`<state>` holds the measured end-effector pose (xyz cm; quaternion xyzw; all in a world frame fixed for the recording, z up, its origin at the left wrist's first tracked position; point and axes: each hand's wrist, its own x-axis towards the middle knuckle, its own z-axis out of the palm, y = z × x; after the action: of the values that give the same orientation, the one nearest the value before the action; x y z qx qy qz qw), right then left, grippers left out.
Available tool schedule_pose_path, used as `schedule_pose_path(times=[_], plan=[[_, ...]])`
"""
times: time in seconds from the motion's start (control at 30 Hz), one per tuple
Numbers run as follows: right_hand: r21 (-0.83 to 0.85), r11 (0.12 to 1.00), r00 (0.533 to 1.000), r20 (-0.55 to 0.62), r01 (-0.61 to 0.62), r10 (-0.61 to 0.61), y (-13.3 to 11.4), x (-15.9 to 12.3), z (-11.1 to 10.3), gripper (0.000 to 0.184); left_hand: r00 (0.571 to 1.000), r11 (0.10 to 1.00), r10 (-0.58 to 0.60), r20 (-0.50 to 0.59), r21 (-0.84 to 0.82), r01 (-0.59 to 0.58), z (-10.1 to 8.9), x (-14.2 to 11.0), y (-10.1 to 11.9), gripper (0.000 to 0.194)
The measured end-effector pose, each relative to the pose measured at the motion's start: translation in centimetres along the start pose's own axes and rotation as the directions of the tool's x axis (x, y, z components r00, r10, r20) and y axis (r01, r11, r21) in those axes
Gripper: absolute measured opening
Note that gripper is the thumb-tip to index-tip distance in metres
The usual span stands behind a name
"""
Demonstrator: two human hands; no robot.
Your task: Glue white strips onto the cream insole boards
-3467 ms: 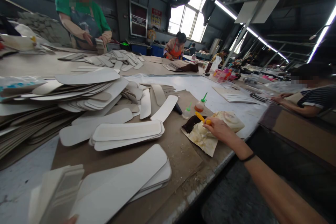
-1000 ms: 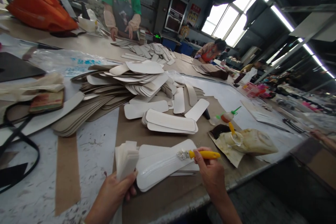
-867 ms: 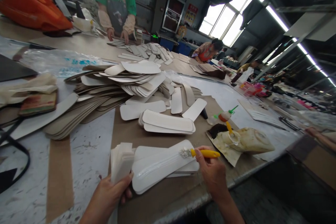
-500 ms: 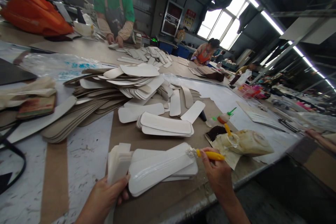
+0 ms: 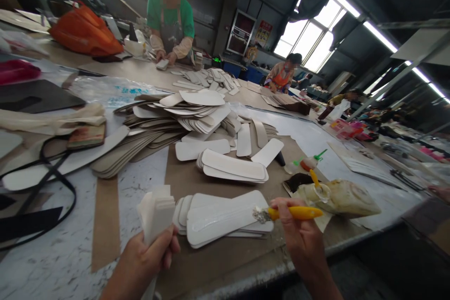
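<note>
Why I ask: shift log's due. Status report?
Left hand gripping pale strips. Right hand holding yellow brush, bristles over white piece. Shiny streak on it. White stack beyond, not blocking.

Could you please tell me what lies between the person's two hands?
In the head view, a fanned stack of white pieces lies between the left hand and the right hand, whose brush extends over it.

Held white strips (image 5: 159,211) partly hidden behind the left hand (image 5: 149,253)

One yellow brush (image 5: 297,213) is resting in the right hand (image 5: 303,236), two small bottles (image 5: 308,163) are sitting beyond it, and the left hand (image 5: 149,249) is holding one bundle of pale strips (image 5: 160,213).
</note>
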<state>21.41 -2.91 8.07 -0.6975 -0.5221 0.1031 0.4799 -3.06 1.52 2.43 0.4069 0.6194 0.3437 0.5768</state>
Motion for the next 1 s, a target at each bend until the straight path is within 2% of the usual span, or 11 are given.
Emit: schedule_pose_path(times=[0.1, 0.17, 0.33, 0.47, 0.53, 0.63, 0.7, 0.77, 0.83, 0.9, 1.0], plan=[[0.143, 0.99, 0.98, 0.2, -0.021, -0.008, -1.2, -1.9, 2.4, 0.028, 0.993, 0.98, -0.077, 0.093, -0.176, 0.093, 0.8, -1.5, -0.3, 0.041], [0.101, 0.995, 0.961, 0.277, -0.015, -0.014, -0.5, -2.5, 3.6, 0.029, 0.984, 0.96, -0.14, 0.11, -0.227, 0.162, 1.4, -2.3, -0.5, 0.042], [-0.215, 0.975, 0.961, 0.276, 0.059, 0.002, 3.4, -1.5, 3.3, 0.029, 0.988, 0.955, -0.15, 0.031, -0.253, 0.153, 2.0, -2.6, -1.5, 0.038], [-0.185, 0.983, 0.945, 0.324, 0.01, 0.052, 3.7, -1.3, 2.6, 0.031, 0.991, 0.956, -0.136, 0.004, -0.26, 0.132, 2.2, -2.2, -2.3, 0.037], [-0.108, 0.992, 0.917, 0.387, -0.058, 0.096, 2.6, -1.8, 3.0, 0.032, 0.992, 0.948, -0.123, 0.023, -0.295, 0.124, 2.5, -2.3, -2.2, 0.04], [0.061, 0.975, 0.846, 0.51, -0.212, 0.152, 0.4, -2.8, 4.5, 0.031, 0.986, 0.94, -0.115, 0.118, -0.308, 0.147, 3.0, -2.9, -1.4, 0.042], [0.221, 0.9, 0.789, 0.586, -0.376, 0.185, -0.9, -3.5, 5.8, 0.031, 0.979, 0.941, -0.119, 0.168, -0.297, 0.165, 3.3, -3.4, -0.5, 0.044], [0.35, 0.77, 0.732, 0.647, -0.534, 0.214, -1.9, -4.1, 7.1, 0.033, 0.981, 0.945, -0.095, 0.169, -0.294, 0.142, 3.6, -3.7, 0.2, 0.045], [0.414, 0.672, 0.707, 0.668, -0.614, 0.234, -2.6, -4.5, 8.0, 0.032, 0.985, 0.941, -0.069, 0.159, -0.316, 0.117, 3.7, -3.8, 0.6, 0.044], [0.437, 0.675, 0.736, 0.633, -0.594, 0.239, -2.9, -4.5, 8.4, 0.033, 0.986, 0.938, -0.052, 0.16, -0.332, 0.103, 3.6, -3.8, 0.5, 0.044], [0.451, 0.749, 0.827, 0.515, -0.485, 0.225, -3.0, -4.2, 8.4, 0.032, 0.988, 0.951, -0.032, 0.154, -0.298, 0.077, 3.2, -3.6, 0.2, 0.046]])
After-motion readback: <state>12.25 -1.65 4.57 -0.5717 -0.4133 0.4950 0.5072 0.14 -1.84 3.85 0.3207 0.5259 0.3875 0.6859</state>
